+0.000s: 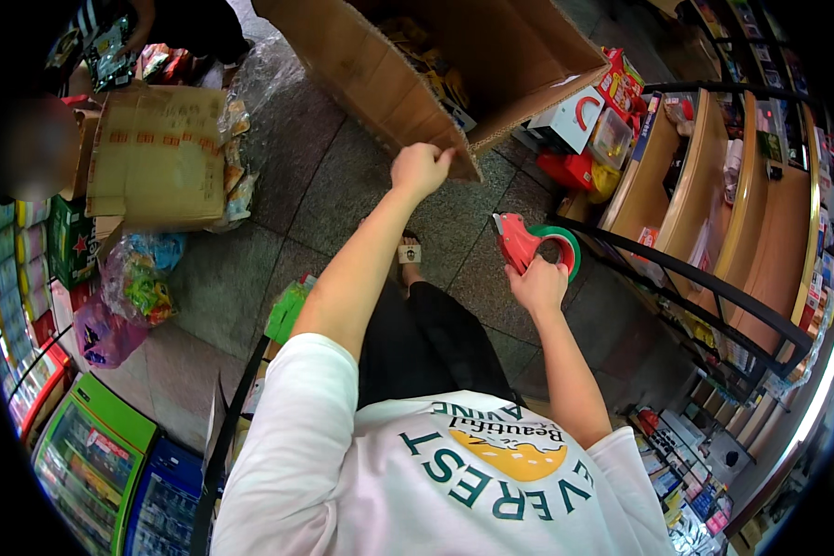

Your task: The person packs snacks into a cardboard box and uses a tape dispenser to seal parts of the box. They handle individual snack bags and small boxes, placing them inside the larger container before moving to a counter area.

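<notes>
A large cardboard box (528, 55) stands in front of me with a flap (361, 76) folded outward. My left hand (420, 169) grips the near edge of that flap. Several yellow packets (452, 87) lie down inside the box, partly hidden by its wall. In my right hand (538, 283) is a red tape gun (518, 240), held by its handle away from the box. A roll of green tape (571, 251) sits on the tape gun, and its metal cutter end points up and left.
Wooden shelving (709, 201) with a black rail runs along the right. A white box (570, 119) and packaged goods stand beside the carton. At left, another person's hand (135, 42) is near packets, above a closed carton (160, 156). Plastic bags (115, 333) lie below it, near glass-fronted coolers (94, 452).
</notes>
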`<state>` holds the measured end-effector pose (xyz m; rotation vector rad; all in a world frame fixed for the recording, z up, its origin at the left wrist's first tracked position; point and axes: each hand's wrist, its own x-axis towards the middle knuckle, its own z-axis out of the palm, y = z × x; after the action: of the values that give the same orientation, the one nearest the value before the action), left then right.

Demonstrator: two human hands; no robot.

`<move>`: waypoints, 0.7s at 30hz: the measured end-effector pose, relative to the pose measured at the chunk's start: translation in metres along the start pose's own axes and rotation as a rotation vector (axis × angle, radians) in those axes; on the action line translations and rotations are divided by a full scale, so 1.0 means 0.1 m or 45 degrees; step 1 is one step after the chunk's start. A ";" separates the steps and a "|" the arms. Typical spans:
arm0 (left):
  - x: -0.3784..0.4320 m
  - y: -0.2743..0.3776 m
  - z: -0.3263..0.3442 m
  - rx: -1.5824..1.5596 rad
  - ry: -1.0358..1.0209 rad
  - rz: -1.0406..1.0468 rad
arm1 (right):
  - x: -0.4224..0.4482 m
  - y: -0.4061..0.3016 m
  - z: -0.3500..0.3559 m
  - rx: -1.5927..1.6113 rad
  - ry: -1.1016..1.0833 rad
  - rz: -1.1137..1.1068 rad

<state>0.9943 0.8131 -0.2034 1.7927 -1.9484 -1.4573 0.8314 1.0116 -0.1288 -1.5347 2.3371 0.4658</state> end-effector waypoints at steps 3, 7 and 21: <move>0.00 -0.08 0.09 -0.214 -0.266 0.398 | -0.01 0.00 -0.05 -0.021 -0.038 0.014; 0.26 0.12 -0.24 0.014 -0.369 0.374 | -0.05 -0.01 -0.08 -0.067 -0.055 -0.010; 0.25 0.84 -0.37 0.570 -0.042 0.816 | 0.05 0.11 -0.08 -0.036 0.071 -0.088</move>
<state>0.9515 0.7591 -0.1382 1.0608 -2.6718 -0.8917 0.8185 1.0086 -0.1226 -1.6556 2.3196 0.4461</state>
